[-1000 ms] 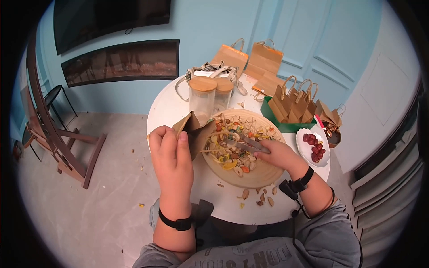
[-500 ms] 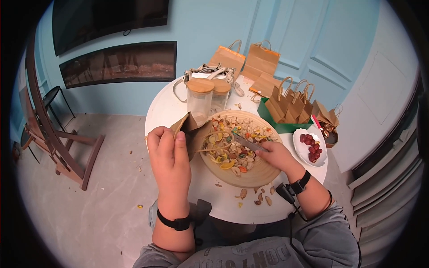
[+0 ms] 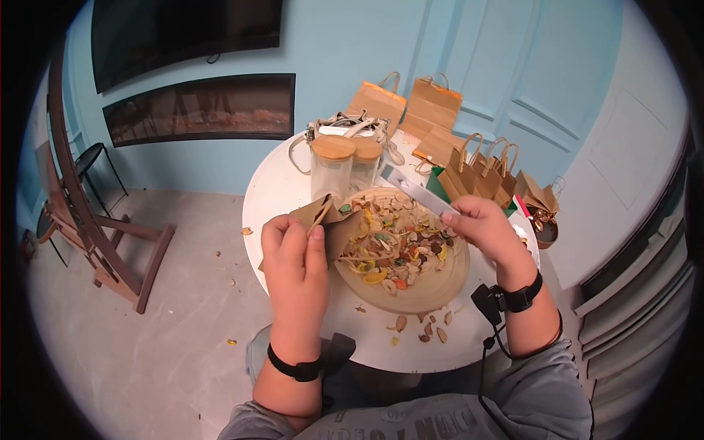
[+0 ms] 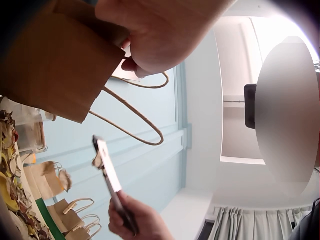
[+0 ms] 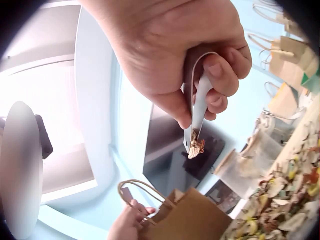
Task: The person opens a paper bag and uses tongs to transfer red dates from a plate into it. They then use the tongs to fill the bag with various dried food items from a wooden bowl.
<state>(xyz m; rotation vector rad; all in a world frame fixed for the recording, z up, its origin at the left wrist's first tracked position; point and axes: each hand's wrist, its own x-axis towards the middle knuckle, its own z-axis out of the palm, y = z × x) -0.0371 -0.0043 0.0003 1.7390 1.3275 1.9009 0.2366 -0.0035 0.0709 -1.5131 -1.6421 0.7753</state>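
In the head view my left hand (image 3: 295,268) pinches the rim of a brown paper bag (image 3: 341,233), tilted at the left edge of a round wooden tray (image 3: 440,290) of dried pieces (image 3: 396,253). My right hand (image 3: 490,229) grips metal tongs (image 3: 418,192) above the tray's far right part. The right wrist view shows a small dried piece (image 5: 196,147) between the tips of the tongs (image 5: 201,95). Seen from the left wrist, the tongs (image 4: 111,172) stand a little away from the bag (image 4: 60,65) and its looped handle (image 4: 140,117).
Two lidded jars (image 3: 331,165) stand behind the tray, with a pale strapped bag (image 3: 359,125) behind them. Several paper bags (image 3: 477,176) stand at the back right, some in a green box (image 3: 435,180). Loose pieces (image 3: 425,330) lie on the white table (image 3: 367,345) near its front edge.
My right hand has lifted the tongs up out of the dried pieces and back to the right. The left hand's bag has shifted slightly, its rim now lower and more folded over.
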